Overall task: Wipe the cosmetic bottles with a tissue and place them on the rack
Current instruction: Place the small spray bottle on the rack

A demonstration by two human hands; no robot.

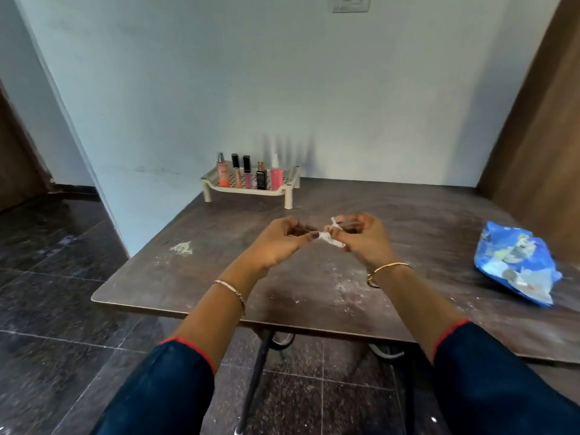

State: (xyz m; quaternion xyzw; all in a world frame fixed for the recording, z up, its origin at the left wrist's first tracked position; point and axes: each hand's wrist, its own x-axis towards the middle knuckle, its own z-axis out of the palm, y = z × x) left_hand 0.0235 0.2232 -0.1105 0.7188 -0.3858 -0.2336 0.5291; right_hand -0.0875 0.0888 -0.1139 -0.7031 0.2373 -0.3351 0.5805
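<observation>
Head view. Your left hand (282,241) and right hand (365,238) meet above the middle of the tabletop (314,287), fingertips close together. Between them is a small crumpled white tissue (329,239): left thumb and fingers pinch one end, and the right fingers are curled round the other. It is too small to tell whether the right hand holds anything besides the tissue.

The cream rack (290,191) stands at the far edge of the tabletop against the wall, well apart from your hands. Five cosmetic bottles stand upright on it in a row, left to right:
- orange-pink mist bottle (222,174)
- two slim black-capped tubes (237,171)
- dark perfume bottle (261,178)
- pink spray bottle (275,176)

Other items on the tabletop:
- a crumpled blue packet (514,262) lies near the right edge
- a patch of pale dust (182,248) sits near the left edge (finer specks are scattered below your hands)

There is a thin bangle on each wrist (389,267). The sleeves are dark blue with red trim.
</observation>
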